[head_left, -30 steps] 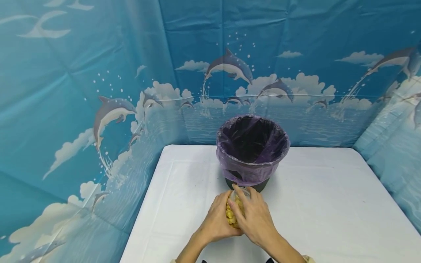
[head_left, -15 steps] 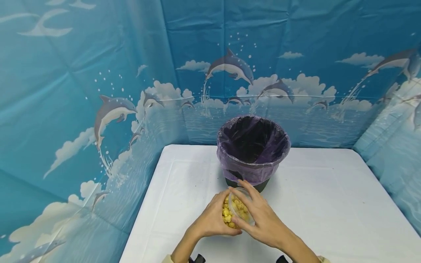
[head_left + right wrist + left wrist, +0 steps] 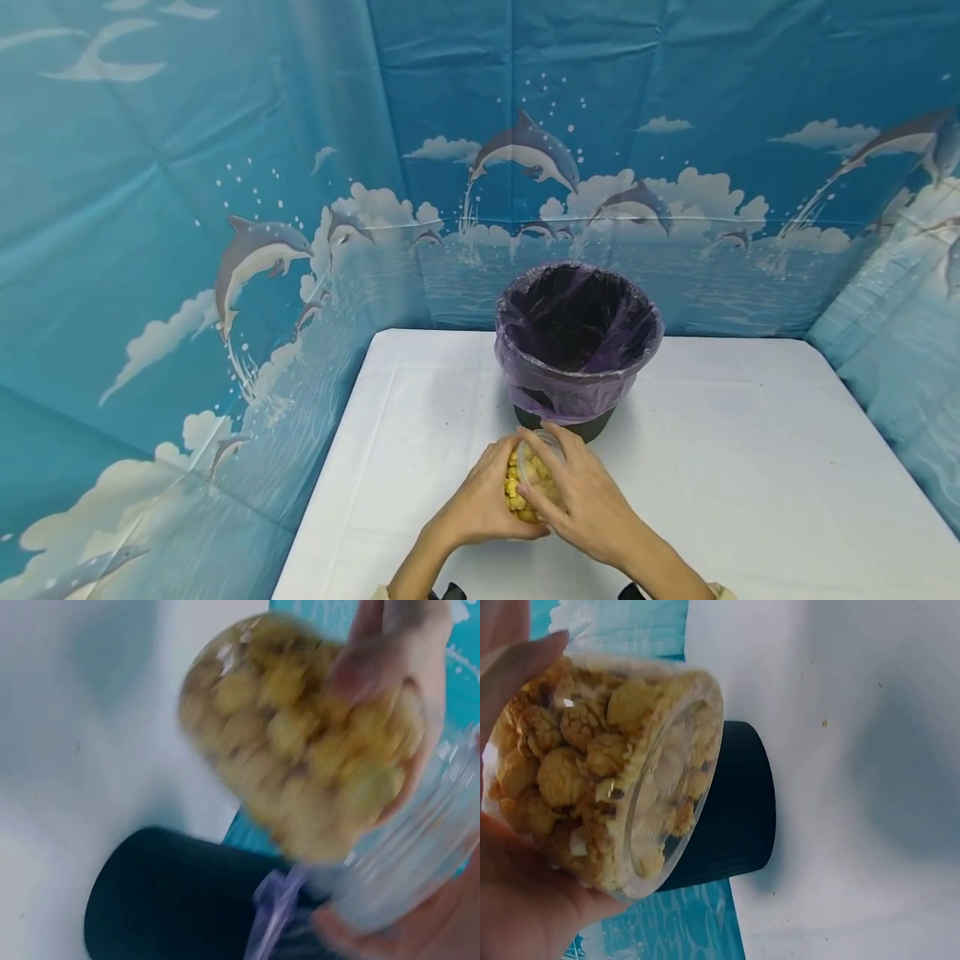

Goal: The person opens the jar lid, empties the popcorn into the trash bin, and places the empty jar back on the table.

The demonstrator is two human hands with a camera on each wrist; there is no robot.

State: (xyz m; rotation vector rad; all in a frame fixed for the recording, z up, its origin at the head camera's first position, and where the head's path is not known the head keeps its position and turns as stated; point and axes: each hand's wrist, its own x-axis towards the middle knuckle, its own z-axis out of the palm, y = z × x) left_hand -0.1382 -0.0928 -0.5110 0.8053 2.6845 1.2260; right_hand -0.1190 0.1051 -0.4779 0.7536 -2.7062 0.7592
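My left hand [image 3: 474, 502] grips a clear plastic jar [image 3: 592, 772] of yellow caramel popcorn [image 3: 285, 727]. The jar is raised above the table, its flat base showing in the left wrist view. In the right wrist view a clear round lid [image 3: 420, 847] is at the jar's mouth end, blurred by motion. Right hand [image 3: 592, 504] fingers curl round the lid's edge; from the head they spread over it. The lid overlaps the jar's right side in the head view, with popcorn visible to its left. The palm of the right hand is hidden.
Just beyond the hands stands a black bin [image 3: 739, 802] lined with a purple bag [image 3: 573, 400]. The white-covered table [image 3: 750, 467] lies under everything, with tiny crumbs on it. A blue dolphin-print curtain [image 3: 420, 275] rises behind the table and along the left.
The right hand has shifted right, spreading its fingers round the lid, then slightly back left. More of the popcorn and lid shows. The left hand has drifted a little left with the jar.
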